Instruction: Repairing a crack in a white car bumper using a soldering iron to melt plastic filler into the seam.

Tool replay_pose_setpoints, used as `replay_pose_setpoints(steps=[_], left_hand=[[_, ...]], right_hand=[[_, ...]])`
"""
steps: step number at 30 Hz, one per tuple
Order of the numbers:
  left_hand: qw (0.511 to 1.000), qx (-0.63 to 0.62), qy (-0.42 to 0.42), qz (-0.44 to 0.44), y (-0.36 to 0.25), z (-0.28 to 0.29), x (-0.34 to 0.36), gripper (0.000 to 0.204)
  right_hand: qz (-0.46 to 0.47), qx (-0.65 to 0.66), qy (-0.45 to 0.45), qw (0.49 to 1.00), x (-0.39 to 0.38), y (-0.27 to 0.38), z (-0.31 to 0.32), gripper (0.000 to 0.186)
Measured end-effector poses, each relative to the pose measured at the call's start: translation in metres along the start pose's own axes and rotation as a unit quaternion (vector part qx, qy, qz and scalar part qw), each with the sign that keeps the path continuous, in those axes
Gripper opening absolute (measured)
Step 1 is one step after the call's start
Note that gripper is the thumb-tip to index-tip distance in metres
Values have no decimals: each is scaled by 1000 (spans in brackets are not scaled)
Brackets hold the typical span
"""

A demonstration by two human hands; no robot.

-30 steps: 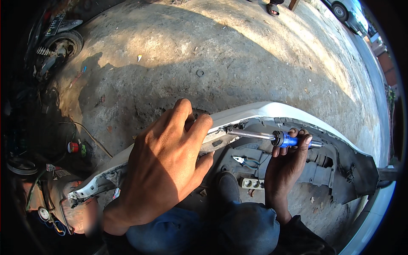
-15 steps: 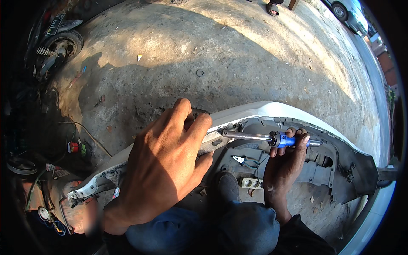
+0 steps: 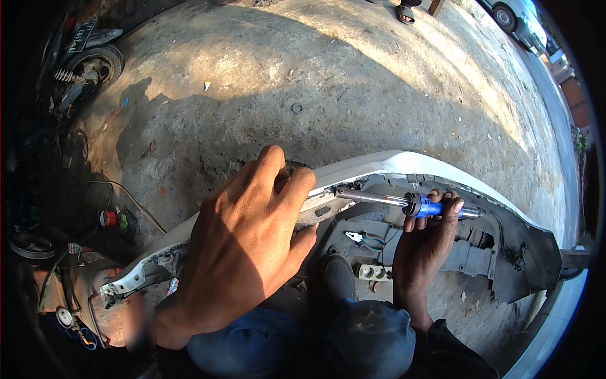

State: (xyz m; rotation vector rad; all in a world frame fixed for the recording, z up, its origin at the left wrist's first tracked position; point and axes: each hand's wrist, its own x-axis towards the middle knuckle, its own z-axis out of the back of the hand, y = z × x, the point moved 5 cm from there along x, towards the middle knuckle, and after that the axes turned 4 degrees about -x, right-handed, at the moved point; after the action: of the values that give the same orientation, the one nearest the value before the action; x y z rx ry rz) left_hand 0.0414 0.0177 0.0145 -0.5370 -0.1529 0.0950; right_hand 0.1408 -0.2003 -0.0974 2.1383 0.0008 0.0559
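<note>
A long white car bumper (image 3: 394,163) lies across my lap, its dark inner side facing me. My left hand (image 3: 243,243) is closed around the bumper's edge left of the middle, fingers bent over the far side and thumb on the near side. My right hand (image 3: 426,252) grips a blue-handled tool with a long metal barrel (image 3: 372,197), a black collar and a metal piece at its right end. The barrel points left, its tip at the bumper's inner rim just right of my left hand. Whether the tip touches the rim, I cannot tell.
Pliers (image 3: 363,238) lie beyond my shoe (image 3: 338,278), near a white power strip (image 3: 372,272). A motorbike wheel (image 3: 95,66) stands at the far left. An orange tank with a gauge (image 3: 64,317) is at the lower left. Another person's sandalled foot (image 3: 405,14) shows at the top.
The tool in my right hand has shifted slightly right, its barrel tip rising a little along the bumper rim. My left hand and the bumper have stayed put.
</note>
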Motion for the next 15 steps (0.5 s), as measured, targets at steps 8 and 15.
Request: replay_pose_setpoints(steps=[8,15], left_hand=[[1000,1,-2,-4,1,0,0,46],[1000,-3,5,6,-1,1,1,45]], right_hand=[[-5,-1,-8,1000,0,0,0,36],[-8,5,-15,1000,-1,1,-1,36]])
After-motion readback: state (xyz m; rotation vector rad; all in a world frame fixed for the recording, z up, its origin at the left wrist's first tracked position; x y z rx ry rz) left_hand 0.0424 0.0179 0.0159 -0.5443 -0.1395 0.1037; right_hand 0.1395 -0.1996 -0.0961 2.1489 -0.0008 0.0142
